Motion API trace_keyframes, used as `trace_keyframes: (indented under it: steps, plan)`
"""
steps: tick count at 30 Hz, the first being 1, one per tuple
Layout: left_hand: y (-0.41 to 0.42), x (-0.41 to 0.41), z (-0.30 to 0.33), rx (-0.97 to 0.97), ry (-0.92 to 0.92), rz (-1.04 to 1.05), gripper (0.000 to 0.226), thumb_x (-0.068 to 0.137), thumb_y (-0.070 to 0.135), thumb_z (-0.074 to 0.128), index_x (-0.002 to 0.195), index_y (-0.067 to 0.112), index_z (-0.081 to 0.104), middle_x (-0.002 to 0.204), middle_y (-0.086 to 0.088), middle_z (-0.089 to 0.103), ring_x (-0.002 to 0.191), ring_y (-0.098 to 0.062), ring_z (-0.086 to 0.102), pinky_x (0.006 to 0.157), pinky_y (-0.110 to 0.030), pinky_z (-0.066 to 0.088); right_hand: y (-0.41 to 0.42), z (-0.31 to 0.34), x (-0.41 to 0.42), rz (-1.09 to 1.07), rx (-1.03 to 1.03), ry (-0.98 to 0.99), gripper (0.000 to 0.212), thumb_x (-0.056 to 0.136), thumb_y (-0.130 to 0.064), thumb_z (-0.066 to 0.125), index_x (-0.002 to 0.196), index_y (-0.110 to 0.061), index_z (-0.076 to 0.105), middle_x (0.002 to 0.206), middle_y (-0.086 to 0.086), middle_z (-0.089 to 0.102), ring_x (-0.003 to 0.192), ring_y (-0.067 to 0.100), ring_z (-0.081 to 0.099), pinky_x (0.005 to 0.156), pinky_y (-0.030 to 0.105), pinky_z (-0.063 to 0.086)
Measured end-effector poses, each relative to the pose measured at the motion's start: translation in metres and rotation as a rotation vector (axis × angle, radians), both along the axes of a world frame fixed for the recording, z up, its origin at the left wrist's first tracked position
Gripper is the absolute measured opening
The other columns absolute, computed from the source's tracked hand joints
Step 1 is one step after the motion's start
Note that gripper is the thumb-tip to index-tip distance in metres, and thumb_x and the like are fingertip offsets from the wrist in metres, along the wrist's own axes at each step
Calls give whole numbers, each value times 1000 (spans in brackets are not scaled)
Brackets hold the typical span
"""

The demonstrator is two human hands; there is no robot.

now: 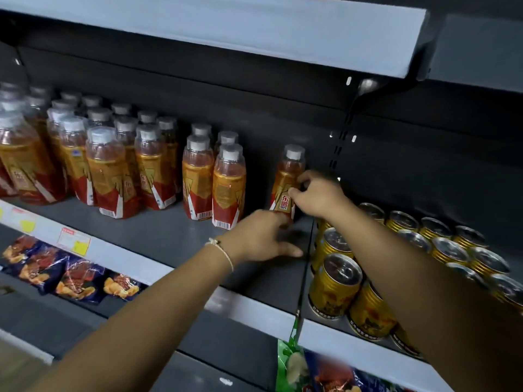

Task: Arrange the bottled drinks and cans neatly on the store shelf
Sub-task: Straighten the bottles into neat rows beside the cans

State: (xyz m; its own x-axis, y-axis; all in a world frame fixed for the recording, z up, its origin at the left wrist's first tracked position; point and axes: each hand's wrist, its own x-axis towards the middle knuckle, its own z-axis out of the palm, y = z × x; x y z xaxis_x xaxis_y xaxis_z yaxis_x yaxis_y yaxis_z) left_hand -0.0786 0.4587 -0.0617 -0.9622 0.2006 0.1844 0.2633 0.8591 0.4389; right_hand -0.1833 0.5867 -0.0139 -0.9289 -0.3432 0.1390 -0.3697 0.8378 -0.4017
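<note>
Left of the cans (pixel 336 284), her right hand (pixel 319 193) is pinching a lone bottle (pixel 287 179), left hand (pixel 260 236) spread loose below; she should be sliding it upright toward its row.

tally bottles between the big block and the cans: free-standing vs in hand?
Free-standing: orange plastic bottles with grey caps: 4
In hand: orange plastic bottle gripped by the right hand: 1
Total: 5
</note>
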Motion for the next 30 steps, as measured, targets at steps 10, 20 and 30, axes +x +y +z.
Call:
trace_keyframes:
  steps: [10,20,30]
  plan:
    - [-25,-35,-19,48,110,30,62,92,30,60,146,10,37,142,-12,46,128,-27,47,107,-33,42,-14,-2,-20,-190,-215,22,60,76,-52,79,121,-21,54,125,5,63,99,19,62,73,22,43]
    - [-48,-25,-54,89,250,-101,57,87,17,57,141,5,45,140,-14,51,127,-28,50,107,-30,41,-36,-25,-25,-208,-397,-9,66,68,-46,89,122,-29,54,103,-11,56,93,10,56,80,26,43]
    - [-49,-34,-60,122,188,-87,60,84,15,55,142,6,44,137,-13,53,122,-28,51,99,-30,46,-26,-30,-31,-253,-418,57,54,70,-39,88,107,-39,48,84,-25,48,83,4,51,63,13,34]
